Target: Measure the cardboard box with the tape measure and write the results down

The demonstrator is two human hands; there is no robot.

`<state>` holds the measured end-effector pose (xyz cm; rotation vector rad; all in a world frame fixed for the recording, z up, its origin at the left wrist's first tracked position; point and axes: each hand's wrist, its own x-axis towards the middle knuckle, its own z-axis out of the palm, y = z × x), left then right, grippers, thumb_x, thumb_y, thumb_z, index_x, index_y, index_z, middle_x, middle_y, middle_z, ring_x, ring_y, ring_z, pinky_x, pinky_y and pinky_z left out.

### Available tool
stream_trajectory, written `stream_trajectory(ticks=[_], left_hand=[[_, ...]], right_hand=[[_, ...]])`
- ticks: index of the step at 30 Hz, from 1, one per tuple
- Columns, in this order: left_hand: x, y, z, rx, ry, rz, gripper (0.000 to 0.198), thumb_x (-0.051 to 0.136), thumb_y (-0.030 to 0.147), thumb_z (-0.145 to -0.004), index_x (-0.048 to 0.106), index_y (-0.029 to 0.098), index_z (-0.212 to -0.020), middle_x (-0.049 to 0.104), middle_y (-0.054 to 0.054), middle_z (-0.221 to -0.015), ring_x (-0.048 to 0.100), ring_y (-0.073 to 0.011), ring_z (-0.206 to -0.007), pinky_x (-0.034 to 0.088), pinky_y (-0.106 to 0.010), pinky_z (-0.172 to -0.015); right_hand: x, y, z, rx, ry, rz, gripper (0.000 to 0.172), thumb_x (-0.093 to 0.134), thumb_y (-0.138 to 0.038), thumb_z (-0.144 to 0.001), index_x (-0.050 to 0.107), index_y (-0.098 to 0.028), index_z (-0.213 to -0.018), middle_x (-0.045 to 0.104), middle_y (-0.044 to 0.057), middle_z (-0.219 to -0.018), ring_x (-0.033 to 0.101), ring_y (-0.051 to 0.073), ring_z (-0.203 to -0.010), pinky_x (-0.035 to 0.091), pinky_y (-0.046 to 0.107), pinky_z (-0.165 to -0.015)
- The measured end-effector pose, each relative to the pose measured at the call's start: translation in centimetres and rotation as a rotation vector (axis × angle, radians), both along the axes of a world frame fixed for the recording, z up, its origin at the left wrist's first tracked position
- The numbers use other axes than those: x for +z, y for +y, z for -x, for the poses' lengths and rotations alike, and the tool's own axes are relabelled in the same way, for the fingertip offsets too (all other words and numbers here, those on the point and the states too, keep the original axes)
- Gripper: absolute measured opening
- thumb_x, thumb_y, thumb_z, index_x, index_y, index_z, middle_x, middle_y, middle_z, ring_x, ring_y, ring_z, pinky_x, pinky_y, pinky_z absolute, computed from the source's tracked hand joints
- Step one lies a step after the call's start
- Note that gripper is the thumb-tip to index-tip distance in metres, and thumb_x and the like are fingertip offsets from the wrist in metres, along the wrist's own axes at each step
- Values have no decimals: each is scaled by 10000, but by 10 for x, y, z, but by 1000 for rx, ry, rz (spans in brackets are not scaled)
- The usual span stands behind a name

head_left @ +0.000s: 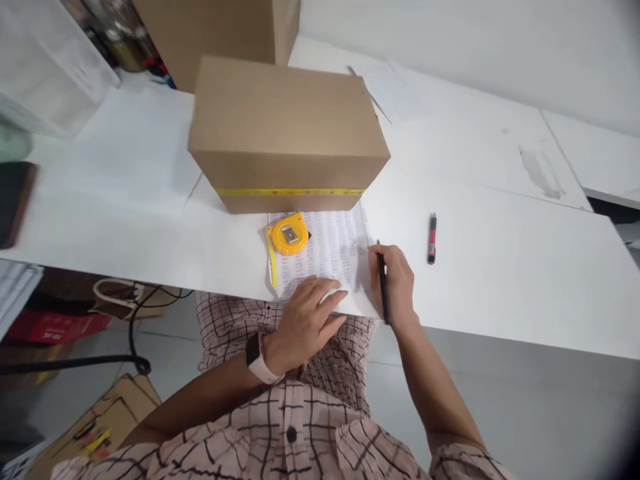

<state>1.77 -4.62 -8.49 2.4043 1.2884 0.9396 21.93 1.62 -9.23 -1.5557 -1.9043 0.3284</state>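
My right hand (395, 277) is closed round a black pen (383, 287), its tip near the right edge of a printed sheet (327, 250). Flat on the sheet's lower edge, with fingers apart, rests my left hand (310, 317); it holds nothing. A yellow tape measure (289, 234) lies on the sheet's upper left, a short length of its blade pulled out toward me. Just behind stands a closed cardboard box (290, 113), with a yellow strip (290, 192) running along its front. The box hides the sheet's far edge.
A red and black pen (432, 239) lies to the right on the white table (500, 267). Behind the box are another carton (215, 27) and loose papers (393, 90). A dark phone-like object (15, 200) sits at the far left. Cables (135, 327) hang below the table's edge.
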Motion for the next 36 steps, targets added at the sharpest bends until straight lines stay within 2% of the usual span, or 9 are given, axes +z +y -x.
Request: stream_trajectory(ticks=[5,9,11,14,18,21,26,32,36], left_hand=[[26,38,42,261,22,-42,270,651,241,-929,569,195,-1182,618,-131,-1281,566,-307,-1212,494,-489,-1030],[19,70,62,361,141,162,658,767,249,-823,426,198,-1383,585,-151,-1335,541,-354,-1255,468,-519,-1043],[18,78,63,356,144,244,698,762,245,-818,391,184,-1406,597,-163,-1313,556,-359,-1246,469,-522,-1029],[31,77,58,274,7,332,651,743,282,-824,398,197,-1369,604,-151,-1306,587,-338,-1205,470,-508,-1011],[64,64,57,-13,-316,523,633,716,402,-849,379,257,-1365,635,-90,-1202,645,-257,-1040,506,-436,-918],[84,62,64,-133,-470,596,595,704,405,-858,394,268,-1347,633,-67,-1140,641,-215,-964,514,-380,-852],[113,79,96,-149,-589,646,543,725,444,-826,470,239,-1258,667,-51,-1014,650,-191,-815,510,-312,-695],[159,127,165,104,-757,490,460,751,439,-753,593,186,-1103,692,-88,-1129,652,-228,-945,520,-287,-713],[168,169,219,265,-828,475,461,743,464,-694,653,155,-1023,698,-68,-918,588,-161,-719,469,-232,-571]], right_hand=[[-6,34,2,47,-462,-60,372,420,-50,-872,617,-203,-1148,583,120,-947,500,277,-880,419,378,-718],[-16,36,2,14,-460,-157,410,422,-69,-886,615,-191,-1227,603,117,-913,512,274,-842,432,385,-732],[-13,33,3,-21,-351,-211,390,404,-89,-908,628,-182,-1214,633,128,-941,530,273,-851,447,400,-757],[9,28,11,-23,-18,-205,320,398,-221,-984,658,-183,-1167,675,143,-1023,575,277,-943,471,438,-851],[58,27,35,290,536,271,398,420,-490,-1015,693,-228,-1138,708,84,-1075,635,228,-999,501,400,-910],[88,30,51,456,680,493,431,499,-585,-962,736,-229,-1016,715,50,-949,638,195,-900,501,367,-861],[117,51,64,506,765,499,318,748,-528,-804,727,-214,-852,689,15,-819,558,136,-730,458,306,-719],[149,142,55,289,957,231,280,786,-339,-769,593,-184,-640,530,-41,-618,420,76,-582,373,241,-608],[150,203,51,-20,799,174,217,663,-198,-814,545,-182,-632,521,-23,-613,436,89,-580,378,246,-604]])
